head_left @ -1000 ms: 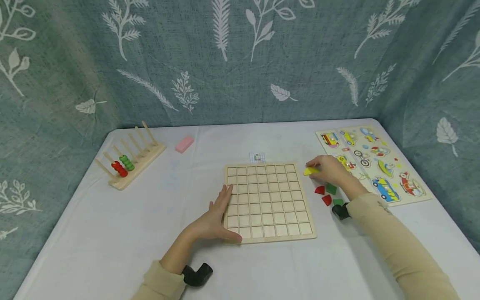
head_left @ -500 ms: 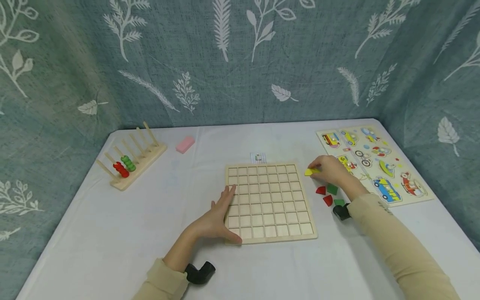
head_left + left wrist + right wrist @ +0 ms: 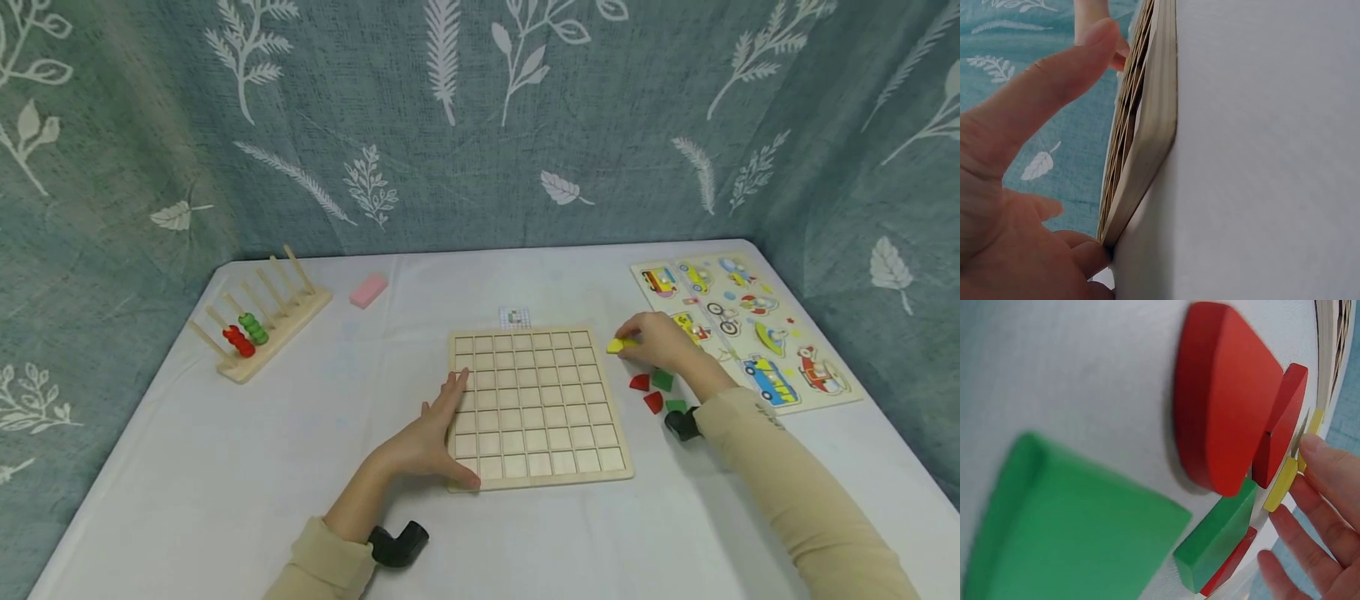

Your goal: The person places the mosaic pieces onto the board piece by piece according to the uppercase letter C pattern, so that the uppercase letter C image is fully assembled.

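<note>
The grid board [image 3: 540, 482] lies on the counter [image 3: 225, 500], its left side touched by the left hand [image 3: 426, 442], whose fingers are spread and unclenched. Right of its far corner, a yellow block [image 3: 1282, 485] is pinched by the right hand [image 3: 662, 340]; whether a second is also held cannot be told. A fingertip-only pinch could let it slip; red blocks [image 3: 639, 382] and green blocks [image 3: 662, 380] nearby could be nudged by a low wrist.

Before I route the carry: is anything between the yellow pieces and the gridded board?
Nothing visible; only white cloth separates the yellow pieces from the gridded board. The red pieces and green pieces lie off that line; the left hand overlaps the board's left edge.
</note>
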The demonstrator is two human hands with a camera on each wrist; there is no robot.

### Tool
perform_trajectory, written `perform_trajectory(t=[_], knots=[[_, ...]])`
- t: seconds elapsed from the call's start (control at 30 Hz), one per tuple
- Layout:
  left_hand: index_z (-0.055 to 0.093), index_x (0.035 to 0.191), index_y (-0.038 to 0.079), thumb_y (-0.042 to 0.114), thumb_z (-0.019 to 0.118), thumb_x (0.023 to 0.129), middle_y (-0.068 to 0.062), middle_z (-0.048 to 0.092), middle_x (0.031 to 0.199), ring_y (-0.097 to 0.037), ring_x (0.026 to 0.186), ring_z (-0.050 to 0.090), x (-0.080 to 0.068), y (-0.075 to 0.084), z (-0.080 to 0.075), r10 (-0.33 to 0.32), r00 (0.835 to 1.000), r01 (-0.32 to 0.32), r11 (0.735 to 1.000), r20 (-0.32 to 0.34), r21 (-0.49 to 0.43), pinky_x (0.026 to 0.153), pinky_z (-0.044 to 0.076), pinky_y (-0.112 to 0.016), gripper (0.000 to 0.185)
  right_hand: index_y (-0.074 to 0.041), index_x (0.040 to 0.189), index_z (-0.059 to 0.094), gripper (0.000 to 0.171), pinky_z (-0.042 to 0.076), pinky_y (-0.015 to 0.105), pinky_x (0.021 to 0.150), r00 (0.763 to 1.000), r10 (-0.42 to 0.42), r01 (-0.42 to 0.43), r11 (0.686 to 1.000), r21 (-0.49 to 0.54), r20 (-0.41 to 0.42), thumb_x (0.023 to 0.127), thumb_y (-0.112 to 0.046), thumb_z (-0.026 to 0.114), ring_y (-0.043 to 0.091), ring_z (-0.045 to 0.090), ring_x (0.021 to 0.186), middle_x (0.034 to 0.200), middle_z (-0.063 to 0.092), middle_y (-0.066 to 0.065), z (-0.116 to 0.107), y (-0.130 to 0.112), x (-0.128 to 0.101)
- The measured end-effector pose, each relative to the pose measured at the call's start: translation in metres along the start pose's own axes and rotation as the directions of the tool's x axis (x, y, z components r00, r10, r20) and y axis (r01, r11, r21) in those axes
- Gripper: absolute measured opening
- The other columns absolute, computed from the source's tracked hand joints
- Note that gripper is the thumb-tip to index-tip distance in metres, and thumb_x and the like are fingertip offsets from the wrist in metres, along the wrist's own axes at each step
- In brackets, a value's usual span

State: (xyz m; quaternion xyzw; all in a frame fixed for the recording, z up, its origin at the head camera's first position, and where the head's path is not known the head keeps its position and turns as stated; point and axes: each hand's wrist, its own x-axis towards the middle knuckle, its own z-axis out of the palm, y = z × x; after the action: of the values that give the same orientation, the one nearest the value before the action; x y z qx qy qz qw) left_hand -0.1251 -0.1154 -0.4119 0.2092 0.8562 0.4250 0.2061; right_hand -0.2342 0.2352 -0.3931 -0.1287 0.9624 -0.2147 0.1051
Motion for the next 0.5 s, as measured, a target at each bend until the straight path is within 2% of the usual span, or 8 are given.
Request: perform_trajectory(t=[0.33,0.5], knots=[[-0.007,0.145,0.003,0.023,0.091,0.048,-0.019,-0.014,0.149,-0.031,0.136,-0.013,0.0006,-0.0006,0.0036,-0.02,1.0,0.02,0.999,0.0,0.035,0.106,-0.008,-0.053,0.139,0.003,0.109,0.063,0.032,0.043,0.046,0.09,0.999,0.036,-0.035,0.998,0.056,-0.017,0.08,-0.008,0.068,0.033,0.053,0.105,0.109,0.061,0.02,0.0032,0.0032,-0.0006],[-0.008,0.145,0.003,0.022,0.091,0.047,-0.019,-0.016,0.149,-0.03,0.136,-0.014,0.0014,-0.0009,0.0043,-0.029,1.0,0.028,0.998,0.0,0.049,0.106,-0.009,-0.053,0.141,0.002,0.105,0.064,0.03,0.044,0.046,0.088,0.999,0.01,-0.008,0.998,0.059,-0.036,0.078,-0.009,0.069,0.032,0.054,0.101,0.104,0.062,0.017,0.0032,0.0011,-0.0034]])
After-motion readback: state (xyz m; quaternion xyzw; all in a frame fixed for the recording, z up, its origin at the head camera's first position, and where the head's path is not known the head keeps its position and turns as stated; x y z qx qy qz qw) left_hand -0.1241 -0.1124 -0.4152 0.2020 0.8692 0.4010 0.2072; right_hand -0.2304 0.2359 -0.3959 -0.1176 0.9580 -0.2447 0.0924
